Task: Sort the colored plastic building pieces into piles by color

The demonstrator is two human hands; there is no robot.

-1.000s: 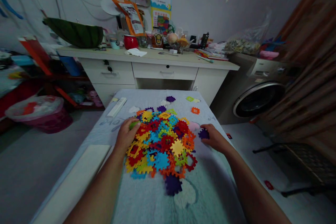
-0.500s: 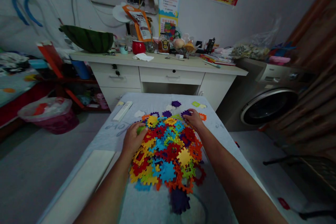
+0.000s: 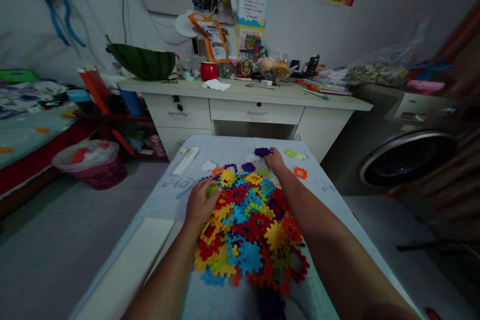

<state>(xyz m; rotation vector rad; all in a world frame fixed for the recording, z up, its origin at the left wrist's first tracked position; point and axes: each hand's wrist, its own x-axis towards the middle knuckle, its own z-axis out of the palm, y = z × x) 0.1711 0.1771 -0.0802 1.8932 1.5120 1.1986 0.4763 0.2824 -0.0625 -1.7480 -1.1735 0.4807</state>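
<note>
A heap of colourful plastic interlocking pieces with toothed edges [image 3: 249,220] lies on the cloth-covered table. My left hand [image 3: 200,205] is at the heap's left edge, closed around a green toothed piece [image 3: 211,190]. Beyond the far side of the heap, my right hand [image 3: 276,161] has its fingers closed at the right end of a dark purple toothed piece [image 3: 261,152]; whether a second purple piece is in those fingers I cannot tell. Another purple piece [image 3: 248,167] lies at the heap's far edge. An orange frame-shaped piece [image 3: 300,173] rests right of my right hand.
A long white box [image 3: 186,161] lies at the table's far left, and a white board [image 3: 127,265] along its near left. A green piece [image 3: 290,153] sits at the far right. Behind the table stands a desk [image 3: 240,91] with jars and bags; a washing machine [image 3: 397,135] is to its right.
My right hand has moved away from the heap to the far purple piece. My left hand keeps hold of the green piece at the heap's left. The camera view has shifted slightly.
</note>
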